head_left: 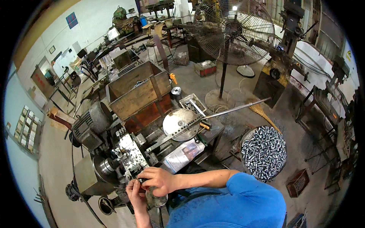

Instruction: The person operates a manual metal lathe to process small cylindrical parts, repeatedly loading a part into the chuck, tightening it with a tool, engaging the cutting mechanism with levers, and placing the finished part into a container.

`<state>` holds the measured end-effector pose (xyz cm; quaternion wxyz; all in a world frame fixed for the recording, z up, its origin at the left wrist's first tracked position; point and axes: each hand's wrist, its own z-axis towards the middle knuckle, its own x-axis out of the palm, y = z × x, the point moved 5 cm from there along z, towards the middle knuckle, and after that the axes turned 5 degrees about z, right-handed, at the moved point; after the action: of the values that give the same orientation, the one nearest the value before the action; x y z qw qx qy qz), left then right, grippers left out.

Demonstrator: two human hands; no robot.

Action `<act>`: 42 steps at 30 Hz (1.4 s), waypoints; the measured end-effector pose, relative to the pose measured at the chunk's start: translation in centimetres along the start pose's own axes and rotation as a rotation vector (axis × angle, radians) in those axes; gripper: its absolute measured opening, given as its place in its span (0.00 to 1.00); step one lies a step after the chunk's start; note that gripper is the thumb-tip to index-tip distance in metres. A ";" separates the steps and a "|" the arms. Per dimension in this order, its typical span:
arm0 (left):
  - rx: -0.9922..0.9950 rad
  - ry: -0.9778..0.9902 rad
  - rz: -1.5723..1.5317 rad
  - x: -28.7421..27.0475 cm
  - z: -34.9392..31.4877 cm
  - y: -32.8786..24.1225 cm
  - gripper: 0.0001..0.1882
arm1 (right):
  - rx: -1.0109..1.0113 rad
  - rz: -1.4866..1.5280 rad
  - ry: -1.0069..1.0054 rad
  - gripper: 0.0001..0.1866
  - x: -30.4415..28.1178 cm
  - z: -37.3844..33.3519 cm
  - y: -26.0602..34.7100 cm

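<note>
Close together at the front of a small lathe, my left hand (135,193) and my right hand (157,181) meet with fingers bent. Between their fingertips shows a small dark, shiny metal piece (141,180); its exact shape is mostly covered by the fingers. Just left of the hands is the lathe's round chuck (104,167). Beyond them lies the bright metal slide (131,152), strewn with chips. Below my right palm sits a round metal dish-like part (156,199), partly hidden by the hand.
A long bar lever (173,135) reaches right across a round metal disc (181,124). At right stands a round container heaped with small metal cylinders (264,152). A large rusty bin (138,95), a caged floor fan (234,29) and an electric motor (91,125) stand around.
</note>
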<state>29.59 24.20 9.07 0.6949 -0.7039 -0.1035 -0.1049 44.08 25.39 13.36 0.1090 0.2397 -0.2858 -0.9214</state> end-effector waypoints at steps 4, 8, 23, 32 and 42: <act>0.251 -0.218 0.476 -1.0 -0.7 -3.1 0.13 | -0.044 -0.095 0.089 0.18 1.7 1.1 0.5; 0.239 -0.271 0.690 -2.0 -0.6 -4.1 0.17 | -0.096 -0.114 0.177 0.16 3.0 2.8 -0.1; -0.155 -0.927 1.599 -26.8 -17.4 -11.2 0.15 | 0.059 -0.704 0.761 0.10 12.8 14.5 -13.6; -0.384 -0.983 1.289 -29.1 -23.5 -3.0 0.23 | 0.338 -0.548 0.788 0.14 14.1 14.9 -14.2; -0.726 -0.985 1.935 -41.6 -25.9 -5.9 0.07 | 0.492 -0.404 0.548 0.15 13.9 17.0 -13.3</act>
<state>-12.02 -1.58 2.91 0.1241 -0.6125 0.2571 0.7371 22.71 39.59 12.66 -0.0621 0.5460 -0.4051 -0.7307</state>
